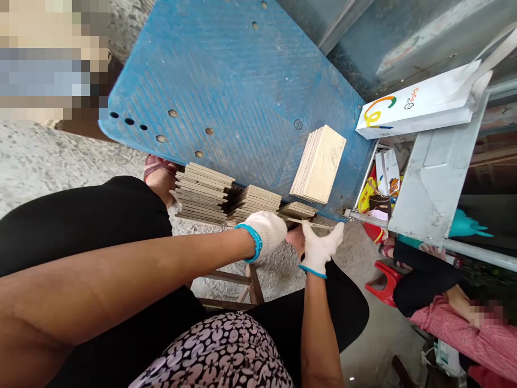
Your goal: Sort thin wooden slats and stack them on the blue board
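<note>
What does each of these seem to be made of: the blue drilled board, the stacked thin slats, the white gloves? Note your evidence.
The blue drilled board looks like painted or plastic sheet, finely ribbed; hard to say which. The stacked thin slats look like bare wood or plywood: pale, matte, grainy edges. The white gloves look like matte knitted cotton, with a soft, fuzzy surface.

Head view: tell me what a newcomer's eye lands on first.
The big blue perforated board dominates the upper middle, with stacks of pale thin wooden slats along its lower edge. Just below them, the white-gloved left hand and right hand stand out at a thin wooden strip. At upper right, a white paper bag with a colourful logo catches the eye.
</note>
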Available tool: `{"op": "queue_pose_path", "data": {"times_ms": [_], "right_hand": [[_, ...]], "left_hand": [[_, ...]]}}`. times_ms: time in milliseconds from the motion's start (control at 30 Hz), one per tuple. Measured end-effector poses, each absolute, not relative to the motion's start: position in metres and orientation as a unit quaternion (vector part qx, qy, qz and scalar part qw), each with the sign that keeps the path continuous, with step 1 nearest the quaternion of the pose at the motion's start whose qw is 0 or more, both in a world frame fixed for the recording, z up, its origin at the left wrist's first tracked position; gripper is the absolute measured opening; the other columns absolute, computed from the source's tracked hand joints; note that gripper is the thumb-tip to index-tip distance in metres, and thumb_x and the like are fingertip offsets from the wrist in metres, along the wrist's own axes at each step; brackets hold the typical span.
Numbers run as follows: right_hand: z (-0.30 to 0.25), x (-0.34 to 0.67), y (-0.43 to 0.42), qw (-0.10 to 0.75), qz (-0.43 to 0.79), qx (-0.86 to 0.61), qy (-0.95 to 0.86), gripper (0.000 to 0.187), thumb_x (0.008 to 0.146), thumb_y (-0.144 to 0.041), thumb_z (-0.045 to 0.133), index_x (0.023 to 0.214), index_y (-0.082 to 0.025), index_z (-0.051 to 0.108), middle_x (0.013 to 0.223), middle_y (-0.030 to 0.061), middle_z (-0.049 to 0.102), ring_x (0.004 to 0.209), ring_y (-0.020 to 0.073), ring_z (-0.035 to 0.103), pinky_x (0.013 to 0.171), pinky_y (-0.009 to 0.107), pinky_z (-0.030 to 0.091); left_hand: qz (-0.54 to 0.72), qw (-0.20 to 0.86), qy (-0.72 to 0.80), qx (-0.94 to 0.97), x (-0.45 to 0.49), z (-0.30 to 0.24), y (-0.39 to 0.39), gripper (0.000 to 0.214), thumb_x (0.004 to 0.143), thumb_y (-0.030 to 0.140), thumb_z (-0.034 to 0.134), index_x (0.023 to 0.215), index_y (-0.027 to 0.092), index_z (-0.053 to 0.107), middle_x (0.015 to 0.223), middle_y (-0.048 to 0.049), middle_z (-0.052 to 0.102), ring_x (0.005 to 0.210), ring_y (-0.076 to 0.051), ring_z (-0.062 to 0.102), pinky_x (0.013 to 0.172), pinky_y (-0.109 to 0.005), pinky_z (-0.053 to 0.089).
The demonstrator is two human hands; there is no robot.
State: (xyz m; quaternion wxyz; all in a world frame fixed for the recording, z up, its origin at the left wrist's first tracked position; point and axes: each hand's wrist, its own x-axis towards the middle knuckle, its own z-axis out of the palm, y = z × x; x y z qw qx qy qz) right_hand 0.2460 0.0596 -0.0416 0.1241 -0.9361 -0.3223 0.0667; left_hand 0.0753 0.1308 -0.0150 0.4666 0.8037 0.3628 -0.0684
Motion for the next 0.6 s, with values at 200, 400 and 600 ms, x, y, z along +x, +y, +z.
{"op": "queue_pose_path", "data": {"times_ms": [200, 400, 600], "right_hand": [[0.024, 0.241, 0.042, 0.186, -0.002, -0.876, -0.446, 0.106, 0.065, -0.062, 0.074, 0.147, -0.008, 0.034, 0.144, 0.0236, 0.039, 0.135, 0.0388, 0.037, 0.112, 0.056, 0.032], [0.052, 0.228, 0.041, 0.224, -0.010, -0.842, -0.491, 0.108, 0.062, -0.060, 0.078, 0.147, -0.010, 0.035, 0.141, 0.0210, 0.045, 0.129, 0.0393, 0.046, 0.110, 0.054, 0.038], [0.052, 0.229, 0.057, 0.320, 0.076, -0.814, -0.479, 0.108, 0.068, -0.056, 0.075, 0.152, -0.013, 0.022, 0.156, 0.0165, 0.024, 0.142, 0.0351, 0.029, 0.115, 0.051, 0.031]], "left_hand": [[-0.040, 0.409, 0.341, 0.845, 0.087, -0.015, 0.129, 0.027, 0.090, 0.016, 0.043, 0.108, 0.009, 0.062, 0.079, -0.0167, 0.067, 0.083, -0.037, 0.069, 0.067, -0.046, 0.054], [-0.067, 0.394, 0.269, 0.876, 0.089, -0.005, 0.139, 0.025, 0.084, 0.015, 0.048, 0.099, 0.014, 0.068, 0.080, -0.0168, 0.068, 0.079, -0.037, 0.068, 0.060, -0.044, 0.054], [-0.036, 0.405, 0.283, 0.869, 0.079, 0.010, 0.143, 0.033, 0.089, 0.039, 0.048, 0.097, 0.017, 0.071, 0.084, -0.0137, 0.070, 0.075, -0.032, 0.067, 0.057, -0.037, 0.050]]}}
